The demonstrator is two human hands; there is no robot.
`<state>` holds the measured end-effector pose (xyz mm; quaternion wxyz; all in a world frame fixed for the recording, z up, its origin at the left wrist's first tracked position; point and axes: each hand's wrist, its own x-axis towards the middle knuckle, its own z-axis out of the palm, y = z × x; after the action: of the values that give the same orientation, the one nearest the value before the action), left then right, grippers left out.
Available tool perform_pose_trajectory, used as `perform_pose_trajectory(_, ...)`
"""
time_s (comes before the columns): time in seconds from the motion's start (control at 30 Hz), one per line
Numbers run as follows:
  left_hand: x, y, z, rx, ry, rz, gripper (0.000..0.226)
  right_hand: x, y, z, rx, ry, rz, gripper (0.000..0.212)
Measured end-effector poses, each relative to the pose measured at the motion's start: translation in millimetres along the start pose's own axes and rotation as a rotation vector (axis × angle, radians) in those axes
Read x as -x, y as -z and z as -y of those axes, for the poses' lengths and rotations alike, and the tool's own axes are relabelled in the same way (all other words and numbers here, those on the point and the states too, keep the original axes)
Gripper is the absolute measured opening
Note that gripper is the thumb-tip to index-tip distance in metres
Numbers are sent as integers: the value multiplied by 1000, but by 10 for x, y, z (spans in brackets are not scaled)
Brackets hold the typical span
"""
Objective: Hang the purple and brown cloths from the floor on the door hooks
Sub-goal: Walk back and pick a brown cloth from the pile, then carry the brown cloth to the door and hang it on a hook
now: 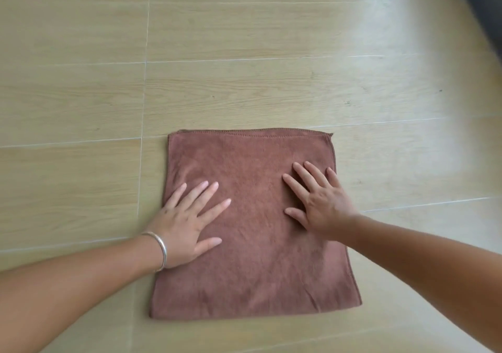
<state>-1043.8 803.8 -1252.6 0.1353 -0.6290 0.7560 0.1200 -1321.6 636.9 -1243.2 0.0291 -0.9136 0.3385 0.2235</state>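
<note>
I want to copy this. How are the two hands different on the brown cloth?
The left hand wears a silver bracelet; the right hand wears none. The left hand lies by the brown cloth's left edge, its fingers pointing up-right; the right hand lies near the right edge, its fingers pointing up-left. Both lie flat with spread fingers.

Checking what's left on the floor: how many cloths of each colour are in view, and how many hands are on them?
Brown cloth: 1, flat on the floor
Purple cloth: 0 in view
Hands pressing it: 2, left hand and right hand
Total: 1 cloth, 2 hands
</note>
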Motion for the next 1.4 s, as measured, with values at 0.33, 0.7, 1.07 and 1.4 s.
perform_pose_trajectory(0.33, 5, 127, 232, -63, -3, 35, 67, 199, 5, 106, -3, 68, -6, 69)
perform_pose_trajectory(0.7, 820, -177, 13, -41, -256, -31, 50, 1007, -377, 138, 86, 363, -36, 81)
perform_pose_trajectory(1.07, 842, 106, -9, 42, -166, -108, 67, 1054, -158, 183, 64, 145, -66, 49)
perform_pose_trajectory(1.4, 1103, 1180, 113, 90, 143, 94, 50, 1456, 1028, -9, -37, 9, -35, 39)
